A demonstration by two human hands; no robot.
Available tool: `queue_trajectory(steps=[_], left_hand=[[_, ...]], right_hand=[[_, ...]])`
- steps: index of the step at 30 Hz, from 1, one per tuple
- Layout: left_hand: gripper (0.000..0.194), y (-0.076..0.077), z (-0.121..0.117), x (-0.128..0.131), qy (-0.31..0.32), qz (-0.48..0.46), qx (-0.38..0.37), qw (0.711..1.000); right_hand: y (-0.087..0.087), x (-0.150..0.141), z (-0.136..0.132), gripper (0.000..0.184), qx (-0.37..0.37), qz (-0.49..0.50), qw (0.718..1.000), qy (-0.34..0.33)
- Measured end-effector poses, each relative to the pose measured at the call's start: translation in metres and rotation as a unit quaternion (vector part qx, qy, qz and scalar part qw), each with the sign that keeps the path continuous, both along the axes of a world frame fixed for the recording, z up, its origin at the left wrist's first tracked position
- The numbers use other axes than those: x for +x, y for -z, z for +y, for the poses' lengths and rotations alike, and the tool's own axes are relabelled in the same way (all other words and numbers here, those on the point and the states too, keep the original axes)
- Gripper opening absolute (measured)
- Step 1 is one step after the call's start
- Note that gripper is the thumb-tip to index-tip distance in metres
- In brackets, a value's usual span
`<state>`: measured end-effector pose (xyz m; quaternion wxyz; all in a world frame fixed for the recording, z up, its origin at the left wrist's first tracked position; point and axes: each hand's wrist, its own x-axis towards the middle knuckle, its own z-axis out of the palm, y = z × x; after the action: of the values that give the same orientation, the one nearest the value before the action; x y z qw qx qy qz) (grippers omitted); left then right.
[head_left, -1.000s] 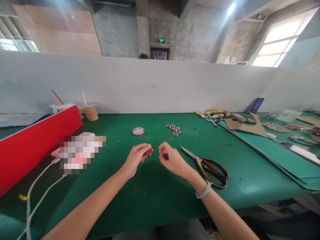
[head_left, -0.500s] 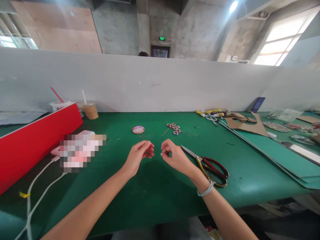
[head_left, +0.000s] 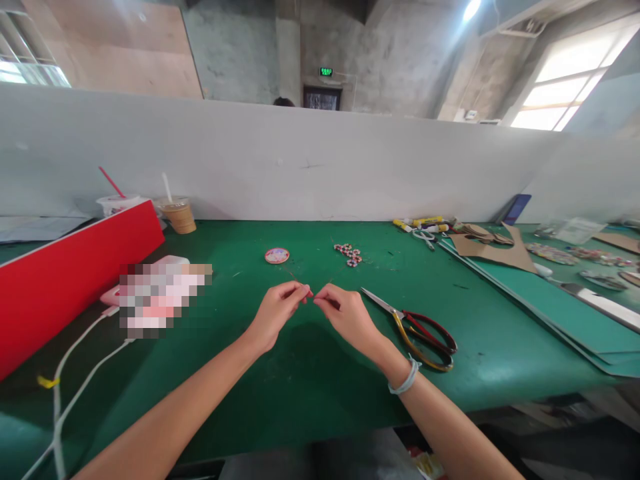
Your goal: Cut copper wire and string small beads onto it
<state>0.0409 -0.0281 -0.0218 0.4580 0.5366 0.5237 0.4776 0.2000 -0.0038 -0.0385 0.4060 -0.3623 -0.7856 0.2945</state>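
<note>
My left hand (head_left: 280, 310) and my right hand (head_left: 347, 315) meet fingertip to fingertip above the green table. Thumb and forefinger of each are pinched together. A thin brownish strand (head_left: 293, 275) sticks up above my left fingers; a fainter one shows over my right hand. What lies right between the fingertips is too small to make out. Beyond the left hand is a round patterned disc (head_left: 277, 256) with a red rim. Past my right hand lie several small beaded, flower-like rings (head_left: 349, 255). Large scissors (head_left: 407, 327) with red and yellow handles rest beside my right wrist.
A red panel (head_left: 75, 287) and a pink-and-white item (head_left: 160, 293), blurred, with white cables stand left. Behind are drink cups (head_left: 179, 217) and a white partition (head_left: 300, 160). Glue tubes (head_left: 425, 223), cut cardboard (head_left: 495, 247) and green mats (head_left: 560, 313) lie right.
My hands have come together. The right hand moved left and its fingers closed into a pinch beside the left fingertips. The view has shifted slightly.
</note>
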Motion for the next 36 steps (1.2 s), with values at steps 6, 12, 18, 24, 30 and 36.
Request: queue_trajectory(steps=[6, 12, 18, 24, 30, 36], left_hand=[[0.03, -0.001, -0.001, -0.001, -0.042, 0.06, 0.025, 0.997], [0.031, -0.002, -0.002, 0.001, -0.048, 0.083, 0.031, 0.995], [0.032, -0.003, -0.001, 0.0, -0.042, 0.113, 0.034, 0.992], [0.027, -0.007, 0.0, -0.002, -0.019, 0.085, 0.025, 0.996], [0.016, -0.008, -0.001, -0.002, -0.009, 0.049, 0.033, 0.998], [0.014, -0.002, 0.001, -0.003, 0.001, 0.067, 0.053, 0.996]], right_hand=[[-0.007, 0.01, 0.002, 0.013, 0.021, -0.039, 0.999, -0.008], [-0.01, 0.015, 0.005, 0.014, 0.026, -0.04, 0.999, -0.022], [-0.011, 0.017, 0.005, 0.013, 0.017, -0.04, 0.999, -0.02], [-0.006, 0.015, 0.005, 0.011, -0.018, -0.018, 0.999, -0.029], [-0.007, 0.015, 0.002, 0.011, -0.02, -0.021, 0.999, -0.041], [-0.008, 0.014, 0.0, 0.011, 0.021, -0.066, 0.997, -0.046]])
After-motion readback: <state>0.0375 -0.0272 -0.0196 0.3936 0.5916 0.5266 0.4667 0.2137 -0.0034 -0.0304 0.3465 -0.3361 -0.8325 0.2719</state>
